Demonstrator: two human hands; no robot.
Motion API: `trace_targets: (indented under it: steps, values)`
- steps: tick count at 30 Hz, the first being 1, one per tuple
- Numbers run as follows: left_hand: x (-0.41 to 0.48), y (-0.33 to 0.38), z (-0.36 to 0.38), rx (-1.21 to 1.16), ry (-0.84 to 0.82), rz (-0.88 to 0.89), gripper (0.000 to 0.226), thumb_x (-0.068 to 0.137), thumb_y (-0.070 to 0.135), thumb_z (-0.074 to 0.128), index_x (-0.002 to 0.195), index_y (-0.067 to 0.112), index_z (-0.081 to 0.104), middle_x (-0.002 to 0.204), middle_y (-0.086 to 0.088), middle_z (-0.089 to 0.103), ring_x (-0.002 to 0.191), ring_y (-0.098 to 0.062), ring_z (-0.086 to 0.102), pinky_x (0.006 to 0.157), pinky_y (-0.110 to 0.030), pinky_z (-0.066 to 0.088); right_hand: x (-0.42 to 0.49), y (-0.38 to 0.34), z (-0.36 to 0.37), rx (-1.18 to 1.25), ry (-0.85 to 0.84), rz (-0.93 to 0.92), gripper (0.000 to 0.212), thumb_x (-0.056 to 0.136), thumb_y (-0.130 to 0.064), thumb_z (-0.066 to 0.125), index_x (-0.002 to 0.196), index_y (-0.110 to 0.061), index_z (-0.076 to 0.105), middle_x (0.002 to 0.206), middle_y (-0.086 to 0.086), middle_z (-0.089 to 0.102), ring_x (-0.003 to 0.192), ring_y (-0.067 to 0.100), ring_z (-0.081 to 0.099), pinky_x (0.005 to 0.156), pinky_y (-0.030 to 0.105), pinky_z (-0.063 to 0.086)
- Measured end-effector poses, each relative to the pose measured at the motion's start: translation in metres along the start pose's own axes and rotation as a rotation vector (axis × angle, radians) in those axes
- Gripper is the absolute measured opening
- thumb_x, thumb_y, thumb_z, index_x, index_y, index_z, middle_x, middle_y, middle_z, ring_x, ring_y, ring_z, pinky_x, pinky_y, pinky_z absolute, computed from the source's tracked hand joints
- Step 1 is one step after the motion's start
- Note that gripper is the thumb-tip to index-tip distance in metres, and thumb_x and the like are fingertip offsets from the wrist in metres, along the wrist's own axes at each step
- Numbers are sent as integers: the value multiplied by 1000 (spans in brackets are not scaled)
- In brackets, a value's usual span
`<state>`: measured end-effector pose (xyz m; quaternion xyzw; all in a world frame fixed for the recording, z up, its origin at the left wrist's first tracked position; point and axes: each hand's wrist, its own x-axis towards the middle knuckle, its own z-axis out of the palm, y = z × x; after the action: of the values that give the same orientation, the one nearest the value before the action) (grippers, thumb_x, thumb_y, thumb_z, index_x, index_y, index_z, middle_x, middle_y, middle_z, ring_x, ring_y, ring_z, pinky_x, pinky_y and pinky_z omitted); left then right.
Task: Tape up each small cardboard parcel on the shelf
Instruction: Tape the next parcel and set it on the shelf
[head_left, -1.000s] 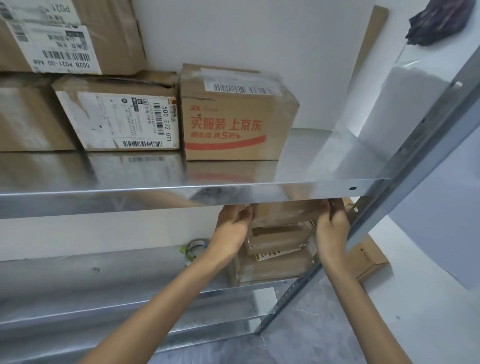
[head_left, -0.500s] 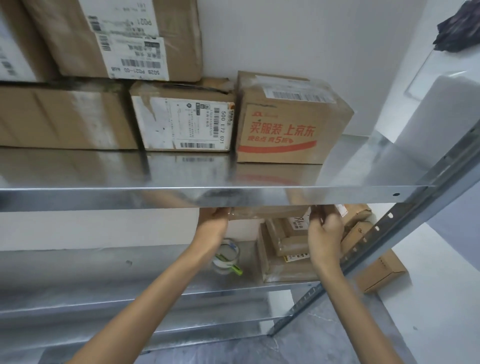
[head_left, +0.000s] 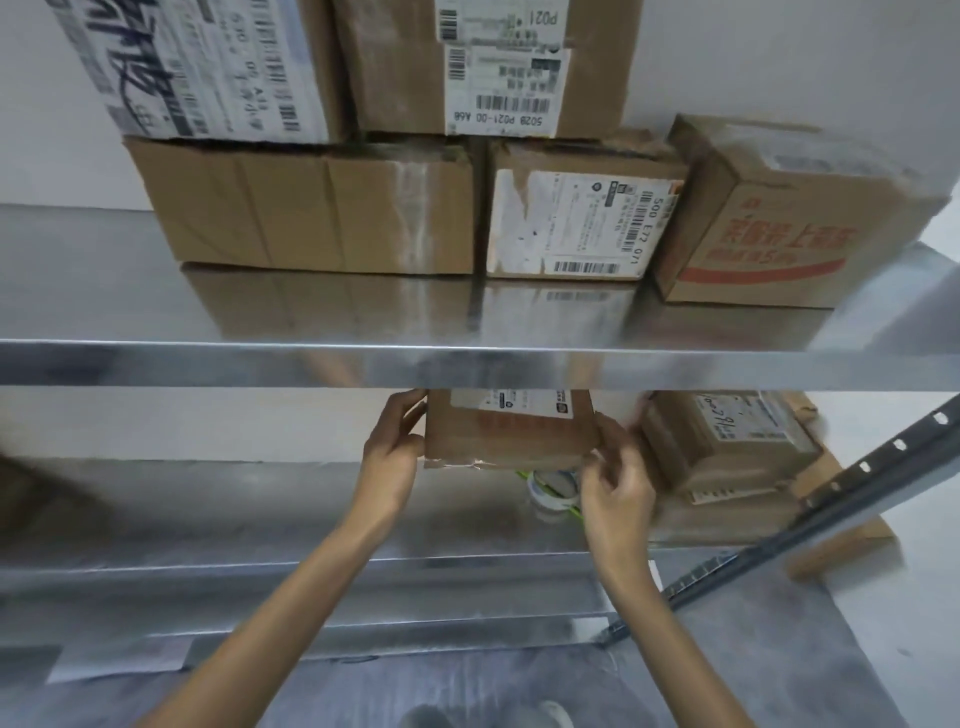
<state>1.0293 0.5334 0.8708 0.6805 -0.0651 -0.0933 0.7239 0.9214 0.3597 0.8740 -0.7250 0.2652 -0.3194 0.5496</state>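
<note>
A: Which step?
B: Parcel in hand, no taping yet. The small flat brown cardboard parcel with a white label (head_left: 509, 436) is up in the air between both hands, just under the front lip of the grey metal upper shelf (head_left: 260, 366).

A: Hands?
B: Left hand (head_left: 392, 449) grips the parcel's left edge, fingers curled round it. Right hand (head_left: 618, 488) holds the lower right corner. It's blurred, but the fingers are on the cardboard.

A: Tape?
B: The clear tape roll with a green strip (head_left: 551, 491) lies on the grey metal lower shelf (head_left: 208, 509), below the parcel. Neither hand is on it.

A: Other parcels?
B: A stack of small brown labelled parcels (head_left: 727, 452) sits on the lower shelf, to the right.

A: Next?
B: My guess: set the parcel down, free one hand, fetch the roll, then run a strip over the ragged lower seam.
</note>
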Motion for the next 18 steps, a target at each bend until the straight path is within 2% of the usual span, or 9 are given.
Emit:
trace_targets:
  steps: [3,6,8,10,12,13,14,16,18]
  values:
    - [-1,-12,-17,-4,35,-67,50,80,-17,38,120,8,57,123,5,62,112,-3,59,68,-12,50,-9,13,14,-20,-42,31,39,89,10,48,125,-5,53,116,4,60,86,-18,55,68,-7,37]
    - [-3,-32,-26,92,65,-159,43,82,-12,47,119,9,57,119,4,63,100,1,60,65,-10,47,-14,34,28,-83,-96,110,41,89,5,51,126,-12,53,123,3,59,96,-2,56,75,-4,38]
    - [1,-45,-29,178,33,-243,43,83,-5,54,122,12,55,116,3,62,94,-5,61,64,-12,48,-13,45,35,-117,-116,107,39,88,3,54,120,-20,55,121,4,59,99,5,58,80,2,42]
    - [8,-53,-31,205,2,-357,42,81,8,60,122,14,52,113,3,61,87,-5,60,62,-15,49,-9,50,42,-135,-170,104,30,89,-2,58,110,-23,55,112,0,61,99,11,60,84,14,45]
    - [18,-56,-32,237,-23,-436,62,63,33,65,120,14,51,115,0,63,91,-11,62,69,-22,52,-3,52,47,-189,-232,97,18,90,-7,59,101,-20,58,97,-12,60,94,11,59,84,20,45]
    - [23,-60,-32,254,-33,-470,71,54,38,64,119,13,50,114,-3,64,93,-14,62,74,-27,53,1,58,50,-218,-252,94,13,90,-8,59,98,-19,59,92,-15,59,91,11,60,82,19,45]
    - [28,-63,-32,274,-41,-504,71,54,36,66,117,11,47,112,-6,63,91,-16,62,75,-30,53,4,63,53,-246,-269,104,10,91,-10,58,96,-18,61,89,-14,62,88,12,61,77,17,45]
    - [33,-70,-34,347,-75,-559,56,70,25,71,114,9,39,109,-8,58,86,-14,58,75,-31,52,10,75,57,-318,-320,143,5,92,-14,56,93,-14,61,90,-1,68,86,17,65,67,16,42]
    - [36,-79,-38,449,-151,-617,59,75,32,71,115,10,35,111,-6,56,93,-15,56,84,-33,51,15,88,59,-402,-382,167,12,93,-16,53,95,-9,62,95,7,70,87,22,66,63,16,42]
